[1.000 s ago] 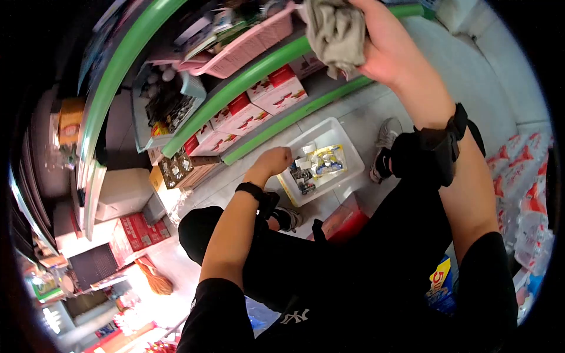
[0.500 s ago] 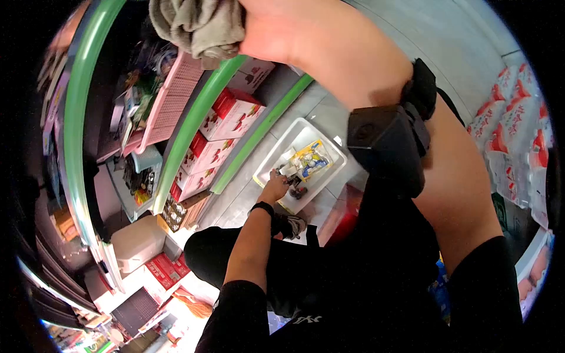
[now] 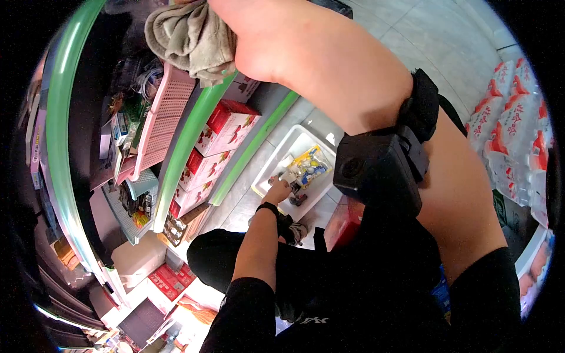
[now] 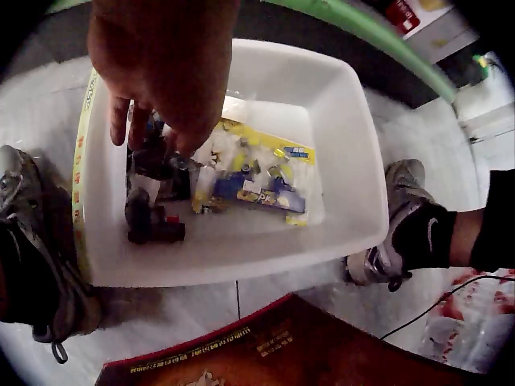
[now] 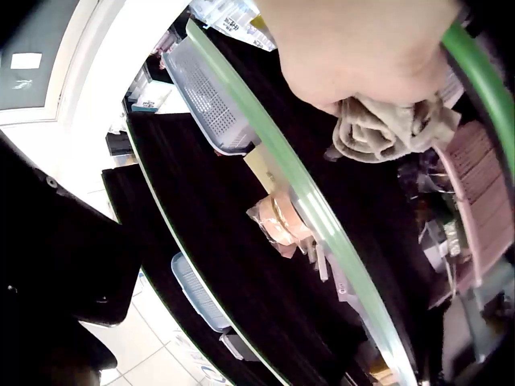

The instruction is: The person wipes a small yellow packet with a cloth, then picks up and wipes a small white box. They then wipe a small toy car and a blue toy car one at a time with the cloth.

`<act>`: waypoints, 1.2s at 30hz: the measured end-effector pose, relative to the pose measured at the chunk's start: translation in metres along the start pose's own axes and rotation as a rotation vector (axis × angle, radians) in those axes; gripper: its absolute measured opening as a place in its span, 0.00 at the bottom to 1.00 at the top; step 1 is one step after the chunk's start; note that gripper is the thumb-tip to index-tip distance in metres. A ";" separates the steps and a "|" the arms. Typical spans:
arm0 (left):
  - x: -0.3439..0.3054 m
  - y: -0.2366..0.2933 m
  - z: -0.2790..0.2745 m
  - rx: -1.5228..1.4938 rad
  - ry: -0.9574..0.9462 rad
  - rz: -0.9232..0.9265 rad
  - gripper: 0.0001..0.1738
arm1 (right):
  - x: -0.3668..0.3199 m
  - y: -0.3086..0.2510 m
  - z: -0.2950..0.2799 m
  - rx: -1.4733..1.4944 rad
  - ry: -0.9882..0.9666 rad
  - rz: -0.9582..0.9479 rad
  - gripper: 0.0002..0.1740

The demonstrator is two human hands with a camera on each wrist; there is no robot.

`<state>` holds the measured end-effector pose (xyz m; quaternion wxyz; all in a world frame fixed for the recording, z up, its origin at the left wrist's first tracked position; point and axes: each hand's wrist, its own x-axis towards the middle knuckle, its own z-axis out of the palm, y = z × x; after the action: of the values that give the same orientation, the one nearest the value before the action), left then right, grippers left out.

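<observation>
In the head view my left hand (image 3: 279, 191) reaches down into a white bin (image 3: 318, 199) on the floor. The left wrist view shows that hand (image 4: 165, 68) over the bin's left side, its fingertips at small dark items (image 4: 151, 223); whether they pinch one is hidden. Beside them lie yellow-and-blue packets (image 4: 261, 195). My right hand (image 3: 253, 44) is raised by the shelving and grips a crumpled grey-beige cloth (image 3: 194, 44). In the right wrist view this hand (image 5: 366, 48) has the cloth (image 5: 386, 133) bunched under its curled fingers, above a dark shelf.
Green-edged shelves (image 3: 188, 153) stand at the left, with a pink basket (image 3: 162, 126) and red-and-white boxes (image 3: 226, 126). Shoes flank the bin (image 4: 237, 275). Wrapped red-and-white packs (image 3: 509, 129) are at the right. A blue-grey basket (image 5: 209, 96) sits on another shelf.
The right hand has moved left with the cloth, towards the upper shelf. The left hand has gone from the bin's edge down into the bin. The head view has turned.
</observation>
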<state>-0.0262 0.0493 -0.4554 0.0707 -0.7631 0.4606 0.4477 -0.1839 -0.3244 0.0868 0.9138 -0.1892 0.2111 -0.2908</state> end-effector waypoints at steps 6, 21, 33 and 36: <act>0.015 0.012 -0.007 0.081 0.004 0.202 0.16 | -0.003 0.002 0.006 -0.046 0.008 0.058 0.11; -0.067 0.105 -0.109 -0.787 0.359 0.168 0.18 | -0.001 0.013 0.026 -0.213 0.024 0.131 0.11; -0.152 0.089 -0.130 -1.422 0.192 0.000 0.24 | 0.011 0.078 0.042 -0.214 -0.235 0.202 0.11; -0.171 0.083 -0.137 -1.529 0.119 0.009 0.23 | -0.002 0.084 0.049 -0.308 -0.169 0.310 0.11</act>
<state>-0.0353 0.0404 -0.2211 -0.5038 -0.6207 0.0289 0.6001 -0.1230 -0.2490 0.0889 0.9223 -0.3155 0.2024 -0.0946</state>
